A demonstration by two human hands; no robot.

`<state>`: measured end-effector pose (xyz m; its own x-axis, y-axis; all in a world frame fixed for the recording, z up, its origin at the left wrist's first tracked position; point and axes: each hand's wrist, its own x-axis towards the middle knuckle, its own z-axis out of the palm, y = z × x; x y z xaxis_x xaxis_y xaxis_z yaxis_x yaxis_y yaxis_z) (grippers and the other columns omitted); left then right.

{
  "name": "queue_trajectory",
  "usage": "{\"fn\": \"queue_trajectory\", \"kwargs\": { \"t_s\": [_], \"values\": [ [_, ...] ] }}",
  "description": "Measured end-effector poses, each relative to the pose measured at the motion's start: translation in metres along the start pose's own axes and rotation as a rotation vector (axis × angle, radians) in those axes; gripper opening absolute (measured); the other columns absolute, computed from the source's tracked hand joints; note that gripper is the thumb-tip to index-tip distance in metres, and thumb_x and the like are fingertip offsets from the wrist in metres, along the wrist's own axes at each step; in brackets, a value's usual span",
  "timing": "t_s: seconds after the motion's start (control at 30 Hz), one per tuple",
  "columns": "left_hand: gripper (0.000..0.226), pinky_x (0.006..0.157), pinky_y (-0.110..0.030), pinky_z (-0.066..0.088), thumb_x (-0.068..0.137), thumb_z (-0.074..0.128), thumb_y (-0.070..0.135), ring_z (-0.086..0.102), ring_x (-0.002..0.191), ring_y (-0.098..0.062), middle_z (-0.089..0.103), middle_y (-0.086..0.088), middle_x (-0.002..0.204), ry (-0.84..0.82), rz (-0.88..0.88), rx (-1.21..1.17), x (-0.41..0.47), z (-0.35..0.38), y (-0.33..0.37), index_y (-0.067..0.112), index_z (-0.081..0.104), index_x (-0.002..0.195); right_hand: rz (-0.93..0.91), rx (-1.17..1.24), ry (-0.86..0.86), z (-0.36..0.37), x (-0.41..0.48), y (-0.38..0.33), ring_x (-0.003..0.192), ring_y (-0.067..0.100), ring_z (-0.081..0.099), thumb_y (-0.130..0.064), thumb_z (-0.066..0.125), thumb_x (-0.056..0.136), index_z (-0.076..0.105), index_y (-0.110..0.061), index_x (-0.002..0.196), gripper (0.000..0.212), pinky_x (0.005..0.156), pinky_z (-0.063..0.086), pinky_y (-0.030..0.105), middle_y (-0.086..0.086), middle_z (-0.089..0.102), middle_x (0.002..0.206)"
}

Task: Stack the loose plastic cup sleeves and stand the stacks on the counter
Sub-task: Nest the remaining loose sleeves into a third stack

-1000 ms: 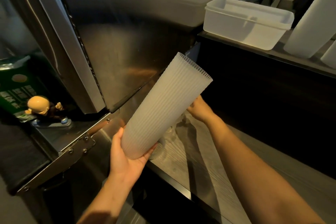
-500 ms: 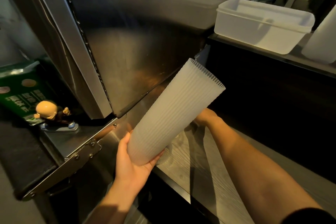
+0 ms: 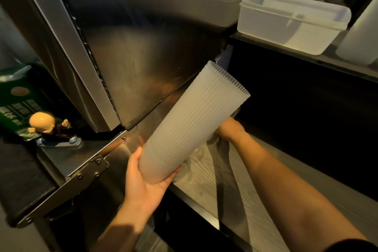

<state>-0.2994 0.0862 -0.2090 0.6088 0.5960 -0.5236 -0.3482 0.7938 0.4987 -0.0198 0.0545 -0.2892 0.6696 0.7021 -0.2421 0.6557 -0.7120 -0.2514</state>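
Note:
A tall stack of ribbed translucent cup sleeves [image 3: 192, 127] tilts up to the right in the centre of the head view. My left hand [image 3: 143, 182] grips its lower end from underneath. My right hand [image 3: 230, 131] reaches behind the stack onto a low wood-grain shelf [image 3: 235, 186]; its fingers are hidden by the stack. A loose sleeve [image 3: 185, 170] lies on the shelf just below the stack's lower end. More white sleeve stacks [image 3: 362, 35] stand on the upper counter at the right edge.
A stainless steel cabinet door [image 3: 143, 37] fills the upper left. A white plastic tub [image 3: 290, 20] sits on the dark counter ledge [image 3: 306, 61]. A small bald figurine [image 3: 51, 129] and a green box [image 3: 16, 104] stand at the left.
The view has shifted so the stack and both hands sit further right and lower in frame. My left hand keeps its grip; my right hand stays behind the stack.

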Motion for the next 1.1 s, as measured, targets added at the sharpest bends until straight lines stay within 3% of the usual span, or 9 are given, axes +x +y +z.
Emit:
{"fn": "queue_trajectory", "kwargs": {
  "t_s": [0.13,0.27,0.37,0.47,0.7,0.97,1.1],
  "values": [
    [0.033,0.060,-0.036,0.058,0.091,0.044,0.044,0.059,0.095,-0.032,0.055,-0.016,0.113,-0.003,-0.005,0.001,-0.003,0.001,0.001,0.023,0.052,0.117,0.017,-0.171,0.041,-0.015,-0.028,-0.002,0.097,0.037,0.059,-0.004,0.035,0.094,0.040,-0.002,0.126,0.032,0.071,0.045,0.040,0.022,0.057,0.114],
    [0.030,0.062,-0.036,0.058,0.092,0.043,0.043,0.059,0.094,-0.031,0.054,-0.016,0.111,-0.007,-0.011,-0.010,-0.006,0.004,0.001,0.024,0.052,0.114,0.035,-0.314,0.051,-0.019,-0.047,-0.008,0.096,0.033,0.060,0.001,0.040,0.093,0.037,-0.001,0.126,0.034,0.062,0.039,0.035,0.018,0.056,0.115],
    [0.035,0.061,-0.036,0.058,0.092,0.044,0.043,0.059,0.096,-0.032,0.055,-0.016,0.113,-0.012,-0.007,-0.003,-0.005,0.003,0.001,0.025,0.049,0.122,0.035,-0.412,0.086,-0.019,-0.063,-0.009,0.096,0.030,0.061,0.005,0.043,0.090,0.047,-0.003,0.119,0.030,0.062,0.039,0.032,0.014,0.058,0.113],
    [0.032,0.064,-0.036,0.058,0.092,0.044,0.044,0.059,0.095,-0.032,0.055,-0.016,0.112,-0.016,-0.020,-0.002,-0.005,0.003,0.001,0.024,0.052,0.115,0.061,-0.469,0.075,-0.017,-0.074,-0.008,0.095,0.028,0.063,0.007,0.047,0.087,0.057,-0.003,0.109,0.026,0.062,0.040,0.031,0.011,0.062,0.109],
    [0.027,0.061,-0.033,0.058,0.092,0.043,0.044,0.059,0.094,-0.030,0.056,-0.014,0.108,-0.038,-0.028,-0.004,-0.006,0.004,0.001,0.024,0.055,0.105,0.070,-0.484,0.091,-0.009,-0.094,-0.019,0.102,0.026,0.061,0.001,0.039,0.092,0.060,-0.005,0.111,0.028,0.066,0.037,0.030,0.010,0.062,0.113],
    [0.027,0.064,-0.035,0.058,0.091,0.045,0.045,0.057,0.097,-0.030,0.054,-0.013,0.111,-0.046,-0.041,0.003,-0.005,0.002,0.001,0.025,0.054,0.106,0.172,-0.395,0.161,0.000,-0.107,-0.021,0.112,0.029,0.046,-0.021,0.037,0.098,0.046,-0.011,0.127,0.032,0.063,0.037,0.030,0.011,0.038,0.131],
    [0.027,0.067,-0.036,0.057,0.090,0.046,0.045,0.057,0.098,-0.030,0.053,-0.014,0.112,-0.058,-0.042,0.008,-0.004,0.000,0.002,0.025,0.054,0.105,0.210,-0.416,0.111,-0.001,-0.108,-0.022,0.126,0.033,0.038,-0.020,0.034,0.099,0.037,-0.001,0.135,0.040,0.080,0.046,0.032,0.023,0.019,0.151]
  ]
}}
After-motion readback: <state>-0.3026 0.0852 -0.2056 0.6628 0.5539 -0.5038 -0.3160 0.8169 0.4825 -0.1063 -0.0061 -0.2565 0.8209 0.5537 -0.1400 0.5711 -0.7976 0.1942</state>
